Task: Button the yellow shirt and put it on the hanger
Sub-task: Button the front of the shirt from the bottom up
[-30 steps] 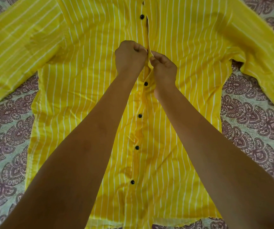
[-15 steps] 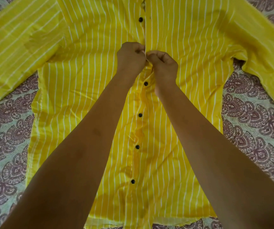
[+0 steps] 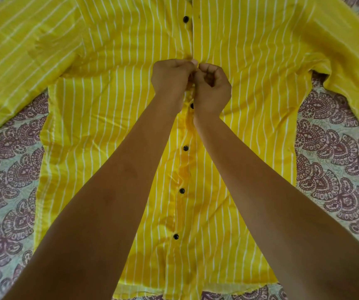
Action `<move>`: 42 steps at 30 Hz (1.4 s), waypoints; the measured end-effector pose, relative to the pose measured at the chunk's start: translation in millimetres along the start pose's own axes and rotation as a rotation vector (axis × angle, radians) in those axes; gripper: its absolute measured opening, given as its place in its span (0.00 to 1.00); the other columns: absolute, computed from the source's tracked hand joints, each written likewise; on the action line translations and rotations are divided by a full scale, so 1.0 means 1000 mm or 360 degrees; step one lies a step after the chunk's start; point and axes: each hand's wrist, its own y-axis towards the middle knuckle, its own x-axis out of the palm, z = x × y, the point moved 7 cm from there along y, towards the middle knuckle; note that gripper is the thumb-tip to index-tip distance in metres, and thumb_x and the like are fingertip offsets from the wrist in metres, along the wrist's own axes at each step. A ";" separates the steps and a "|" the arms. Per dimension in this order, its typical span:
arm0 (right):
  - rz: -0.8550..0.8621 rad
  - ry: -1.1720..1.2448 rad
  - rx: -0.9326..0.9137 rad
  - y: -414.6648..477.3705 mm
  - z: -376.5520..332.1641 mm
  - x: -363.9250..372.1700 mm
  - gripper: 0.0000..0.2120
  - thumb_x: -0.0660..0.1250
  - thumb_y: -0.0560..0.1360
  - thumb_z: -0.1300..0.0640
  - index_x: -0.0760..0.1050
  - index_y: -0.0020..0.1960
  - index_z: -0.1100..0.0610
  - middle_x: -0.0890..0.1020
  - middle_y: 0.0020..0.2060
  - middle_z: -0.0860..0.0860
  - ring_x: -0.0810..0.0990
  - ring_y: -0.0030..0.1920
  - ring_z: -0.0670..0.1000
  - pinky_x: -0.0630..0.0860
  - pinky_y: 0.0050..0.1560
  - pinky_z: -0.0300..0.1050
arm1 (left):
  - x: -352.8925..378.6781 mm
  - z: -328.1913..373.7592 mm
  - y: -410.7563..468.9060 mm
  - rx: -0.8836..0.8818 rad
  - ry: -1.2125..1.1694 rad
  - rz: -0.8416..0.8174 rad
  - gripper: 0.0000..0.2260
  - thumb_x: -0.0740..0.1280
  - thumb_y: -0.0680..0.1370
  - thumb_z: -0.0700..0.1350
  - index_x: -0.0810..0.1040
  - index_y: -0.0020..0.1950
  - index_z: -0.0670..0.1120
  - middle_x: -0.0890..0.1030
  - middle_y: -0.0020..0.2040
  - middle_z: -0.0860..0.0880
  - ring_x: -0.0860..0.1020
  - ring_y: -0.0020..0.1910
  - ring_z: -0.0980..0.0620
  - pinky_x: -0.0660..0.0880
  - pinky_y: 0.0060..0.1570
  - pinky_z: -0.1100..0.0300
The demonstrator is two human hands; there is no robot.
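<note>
Matt woven cloth shirt (image 3: 113, 118) (glossy black buttons (image 3: 185, 18)), printed cloth bedsheet (image 3: 7, 191)

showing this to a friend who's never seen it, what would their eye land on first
The bright yellow striped shirt fills nearly the whole view, spread flat with its sleeves out to both sides. At its middle the left hand and right hand meet and pinch the front edge, with black buttons running down below them. A purple-patterned sheet shows beneath at both sides.
</note>
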 end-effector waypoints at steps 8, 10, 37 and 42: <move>-0.0028 -0.0046 -0.0059 0.001 0.002 0.002 0.05 0.69 0.68 0.69 0.79 0.44 0.63 0.78 0.33 0.42 0.75 0.31 0.34 0.75 0.44 0.41 | 0.002 0.004 0.004 0.0018 0.0150 -0.0053 0.08 0.68 0.71 0.35 0.78 0.33 0.44 0.83 0.41 0.38 0.83 0.44 0.41 0.80 0.48 0.44; -0.0063 -0.0062 -0.0056 0.001 0.002 0.001 0.05 0.70 0.68 0.68 0.79 0.44 0.64 0.80 0.34 0.47 0.77 0.35 0.38 0.76 0.47 0.45 | 0.004 0.007 0.003 -0.0006 0.0185 -0.0088 0.09 0.66 0.74 0.35 0.76 0.34 0.44 0.80 0.39 0.41 0.82 0.45 0.42 0.80 0.48 0.49; -0.0393 -0.0621 0.0239 0.025 -0.022 0.015 0.09 0.62 0.66 0.67 0.69 0.28 0.61 0.70 0.24 0.53 0.67 0.28 0.52 0.63 0.30 0.44 | 0.000 0.032 -0.001 0.0675 0.0690 -0.0043 0.08 0.61 0.73 0.34 0.74 0.40 0.45 0.78 0.33 0.52 0.78 0.33 0.53 0.74 0.38 0.58; -0.0518 -0.0468 0.0626 0.027 -0.021 0.011 0.14 0.64 0.72 0.64 0.65 0.30 0.56 0.65 0.26 0.51 0.59 0.27 0.48 0.55 0.27 0.40 | 0.003 0.035 -0.003 0.0639 0.0677 -0.0095 0.05 0.62 0.75 0.36 0.75 0.42 0.45 0.77 0.33 0.51 0.75 0.32 0.55 0.74 0.38 0.59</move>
